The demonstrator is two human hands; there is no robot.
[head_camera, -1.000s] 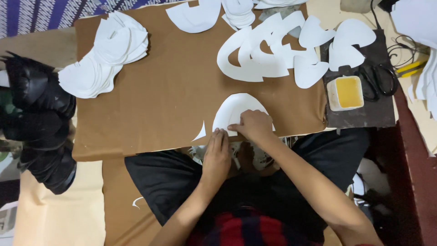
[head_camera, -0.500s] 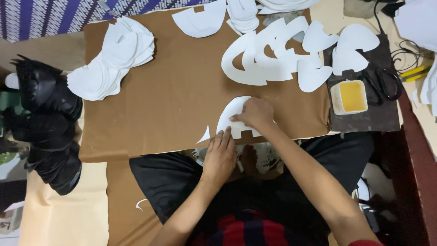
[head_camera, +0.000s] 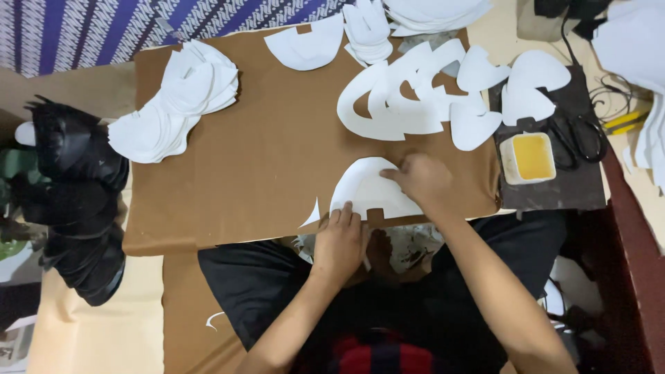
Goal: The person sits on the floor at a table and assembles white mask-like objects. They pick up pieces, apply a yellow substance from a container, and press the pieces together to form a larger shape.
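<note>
A fanned stack of white cut pieces (head_camera: 173, 104) lies at the brown board's (head_camera: 263, 152) far left; the left hand (head_camera: 341, 239) and right hand (head_camera: 421, 181) press flat, fingers together, on a curved white piece (head_camera: 367, 190) at the near edge, left of a square yellow tub (head_camera: 530, 158).

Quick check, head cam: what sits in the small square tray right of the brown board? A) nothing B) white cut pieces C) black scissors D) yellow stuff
D: the small square tray at the right of the brown board holds a yellow fill; the black scissors lie beside it on the dark mat, not in it.
</note>
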